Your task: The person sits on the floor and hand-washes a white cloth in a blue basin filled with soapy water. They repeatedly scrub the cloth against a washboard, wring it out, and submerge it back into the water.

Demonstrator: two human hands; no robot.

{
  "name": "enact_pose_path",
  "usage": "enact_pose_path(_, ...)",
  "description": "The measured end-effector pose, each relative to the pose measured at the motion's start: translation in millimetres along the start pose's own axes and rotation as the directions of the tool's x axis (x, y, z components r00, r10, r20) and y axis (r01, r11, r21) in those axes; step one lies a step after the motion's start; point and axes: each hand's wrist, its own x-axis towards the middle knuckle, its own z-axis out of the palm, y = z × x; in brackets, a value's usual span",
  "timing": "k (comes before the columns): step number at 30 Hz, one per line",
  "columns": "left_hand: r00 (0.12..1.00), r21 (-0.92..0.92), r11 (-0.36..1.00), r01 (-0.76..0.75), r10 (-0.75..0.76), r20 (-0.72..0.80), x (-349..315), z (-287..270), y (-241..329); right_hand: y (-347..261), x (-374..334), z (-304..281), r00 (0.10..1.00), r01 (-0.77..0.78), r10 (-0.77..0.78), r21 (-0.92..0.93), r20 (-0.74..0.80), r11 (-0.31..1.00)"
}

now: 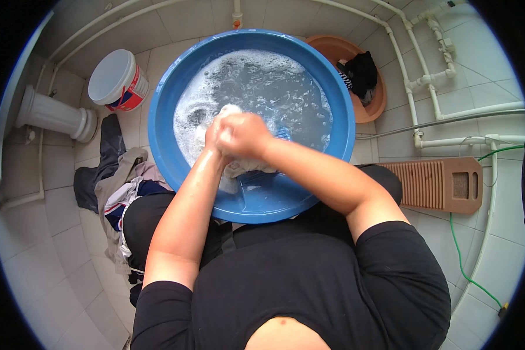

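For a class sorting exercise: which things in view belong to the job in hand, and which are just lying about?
In use: blue tub; soapy water; pale cloth, held in the fingers.

Apparently just lying about: lidded white bucket; brown washboard; orange basin with dark cloth; heaped clothes, possibly related.

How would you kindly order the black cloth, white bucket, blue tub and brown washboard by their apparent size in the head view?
Largest to smallest, as they appear:
1. Blue tub
2. Brown washboard, though partly hidden
3. White bucket
4. Black cloth
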Motion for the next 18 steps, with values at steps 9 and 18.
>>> enact_pose_path(9, 0.968, 0.060, 0.996, -0.073, 0.085, -0.236, 12, 4, 7, 125, 12, -27, 0.880, -0.474, 0.458, -0.308, -0.127, 0.825)
enact_pose_path(18, 0.907, 0.475, 0.872, -0.118, 0.289, -0.305, 19, 7, -1, 129, 18, -28, 0.832, -0.549, 0.553, -0.200, -0.036, 0.812)
